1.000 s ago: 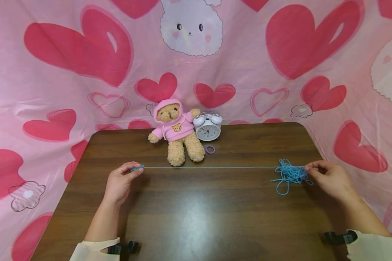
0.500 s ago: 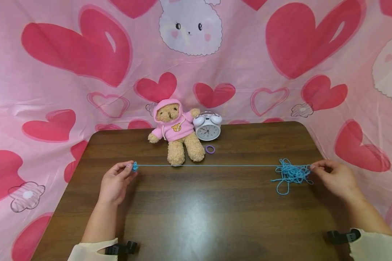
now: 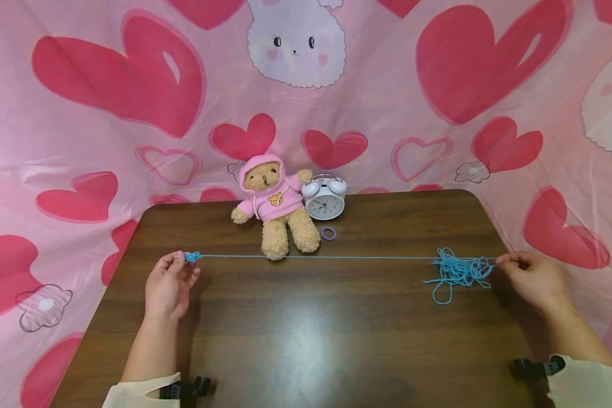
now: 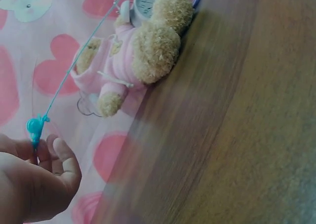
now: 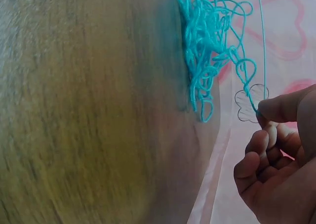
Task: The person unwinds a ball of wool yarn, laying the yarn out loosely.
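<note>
A blue cord (image 3: 336, 258) runs taut and nearly level between the two hands, above the table. At its left end, the left hand (image 3: 167, 288) pinches a small blue bundle of cord (image 3: 192, 257) between thumb and forefinger; in the left wrist view this bundle (image 4: 35, 127) looks like a gathered knot of loops. The right hand (image 3: 535, 281) pinches the cord's other stretch at the table's right edge. Just left of that hand lies a loose blue tangle of cord (image 3: 460, 272), and the right wrist view shows a strand from the tangle (image 5: 205, 41) leading to the pinching fingertips (image 5: 271, 110).
A teddy bear (image 3: 277, 198) in a pink hoodie sits at the table's back, beside a white alarm clock (image 3: 324, 205). Near its foot lies a purple ring (image 3: 328, 229). Pink heart-print cloth (image 3: 377, 102) hangs behind and beside the brown table (image 3: 306, 340).
Both hands have moved apart, the left hand leftward and the right hand slightly rightward. The taut stretch of cord between them is longer. The bundle has shifted left with the left hand.
</note>
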